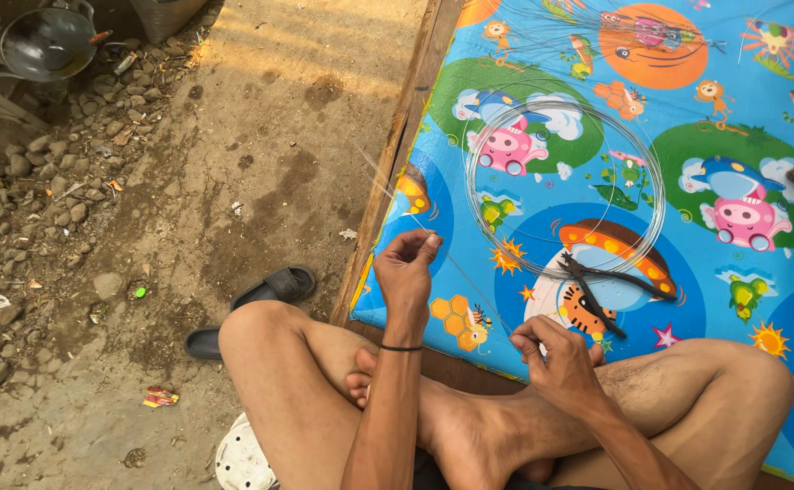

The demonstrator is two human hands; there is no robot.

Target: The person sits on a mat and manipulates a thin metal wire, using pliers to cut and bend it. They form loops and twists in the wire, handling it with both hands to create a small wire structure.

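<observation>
While pinched shut, left hand (406, 268) grip holds thin wire (469, 290); right hand (556, 354) grip closed on same wire; pliers (601, 290) just above right grip; wire coil (565, 186) beyond.

Outdoor yard of a home, used as an informal work spot. Packed dirt ground (261, 136) with loose stones (43, 181) lies left of the hands. A metal wok (47, 41) sits far up-left, black sandals (265, 295) just left. Raised wooden platform (397, 145) carries a cartoon-print play mat (733, 118).
</observation>
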